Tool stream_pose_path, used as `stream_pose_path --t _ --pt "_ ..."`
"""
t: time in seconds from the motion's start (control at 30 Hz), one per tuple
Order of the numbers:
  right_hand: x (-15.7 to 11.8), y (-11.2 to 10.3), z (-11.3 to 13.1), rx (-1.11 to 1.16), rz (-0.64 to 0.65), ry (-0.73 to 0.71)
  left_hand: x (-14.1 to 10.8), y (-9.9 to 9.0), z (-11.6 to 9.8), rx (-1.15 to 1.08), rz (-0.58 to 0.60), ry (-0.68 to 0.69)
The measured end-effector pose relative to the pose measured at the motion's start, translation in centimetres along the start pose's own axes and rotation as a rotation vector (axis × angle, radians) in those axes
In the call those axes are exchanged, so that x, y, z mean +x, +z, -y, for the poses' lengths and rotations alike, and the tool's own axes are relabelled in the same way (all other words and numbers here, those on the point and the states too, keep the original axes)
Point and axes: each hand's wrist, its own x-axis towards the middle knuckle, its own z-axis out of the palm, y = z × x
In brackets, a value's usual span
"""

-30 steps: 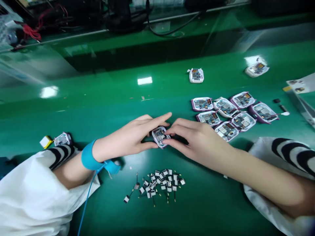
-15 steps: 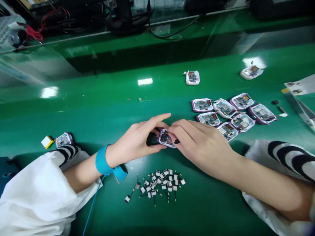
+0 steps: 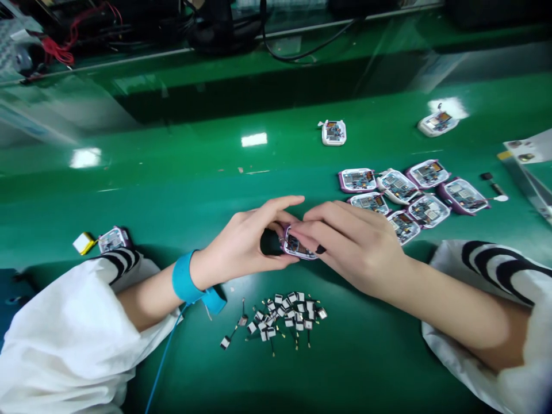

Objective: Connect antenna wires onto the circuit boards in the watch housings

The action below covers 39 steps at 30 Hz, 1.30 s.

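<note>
Above the middle of the green bench (image 3: 172,201), one open case (image 3: 295,246) is gripped by the left hand (image 3: 254,238), thumb below and fingers above, probably to steady it for the right hand (image 3: 362,244). That hand's fingers bend over the case, seemingly pinching a small black piece (image 3: 319,249). The case's open side faces up; its near edge runs left to right, dipping rightward, but fingers hide too much to tell its long axis. Small parts (image 3: 288,322) lie nearby, presumably for easy reach.
</note>
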Motion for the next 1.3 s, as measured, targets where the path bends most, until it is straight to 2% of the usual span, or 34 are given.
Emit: stream_pose_path --t 0.1,0.2,0.37,0.43,0.6,0.8,0.87,0.93,1.03,1.17,1.3 --pt "-0.1 -0.1 -0.1 0.092 -0.015 0.06 -0.1 0.2 -0.2 -0.013 -0.064 -0.002" --pt "-0.1 -0.4 -0.1 0.037 0.006 0.053 -0.2 0.3 -0.3 0.02 -0.134 0.003" --pt "0.3 -0.6 0.0 -0.055 0.037 0.036 -0.3 0.5 -0.3 0.06 -0.17 0.029" --pt "0.5 -0.6 -0.2 0.026 0.042 0.072 -0.3 0.5 -0.3 0.033 -0.174 0.026" --pt "0.5 -0.1 -0.8 0.415 0.017 0.244 -0.3 0.4 -0.3 -0.112 -0.206 0.001" --pt "0.3 0.4 -1.0 0.548 -0.021 0.319 -0.3 0.4 0.0 -0.215 -0.198 -0.014" --pt "0.4 0.4 -1.0 0.475 0.01 0.294 -0.4 0.5 0.1 -0.207 -0.196 -0.017" --pt "0.5 0.4 -1.0 0.291 0.038 0.226 -0.4 0.6 0.2 -0.192 -0.197 -0.029" --pt "0.5 0.2 -1.0 0.041 0.015 0.113 -0.3 0.6 0.3 -0.193 -0.186 -0.059" --pt "0.4 0.2 -1.3 -0.042 0.123 -0.028 -0.2 0.6 0.5 -0.17 -0.112 -0.101" --pt "0.2 0.5 -1.3 -0.019 0.161 -0.016 0.0 0.6 0.7 -0.156 -0.097 -0.136"
